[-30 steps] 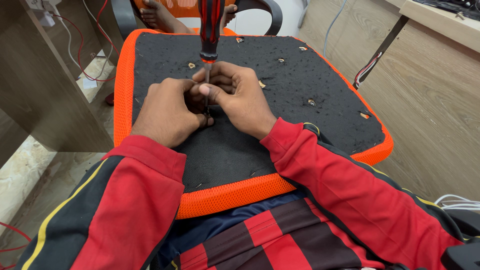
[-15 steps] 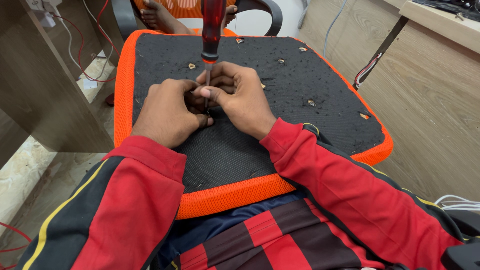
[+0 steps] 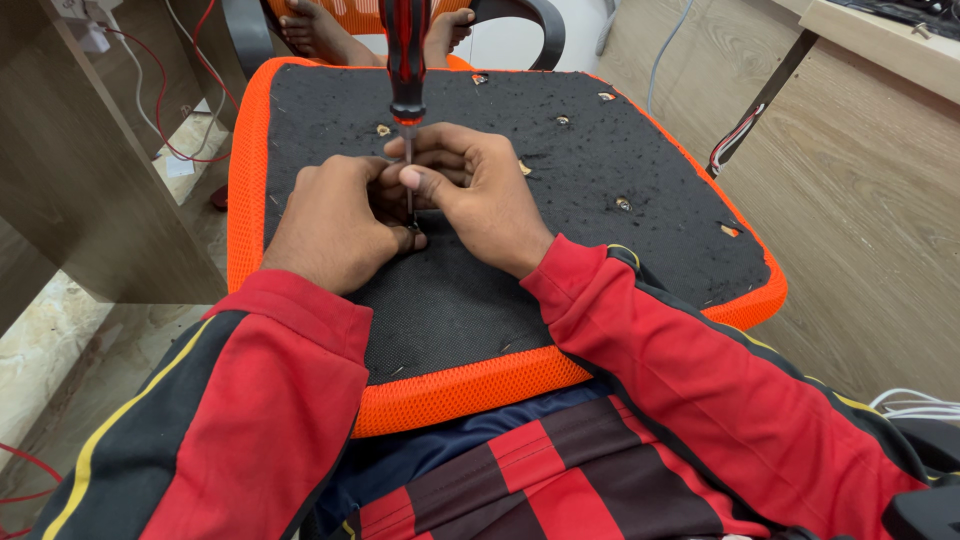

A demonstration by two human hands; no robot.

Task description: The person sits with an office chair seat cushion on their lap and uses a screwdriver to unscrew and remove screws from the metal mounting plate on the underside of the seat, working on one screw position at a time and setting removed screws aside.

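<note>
Fingers of your right hand pinch the metal shaft of the screwdriver, just as they did half a second ago; your left hand stays curled beside the tip, its grasp hidden. That tip stands upright near the middle of the upturned seat base, black with an orange mesh rim. Its handle top is cut off. No labels show.

The screwdriver handle runs off the top edge, and its tip is hidden between the left hand and right hand. What the fingertips pinch there cannot be made out.
</note>
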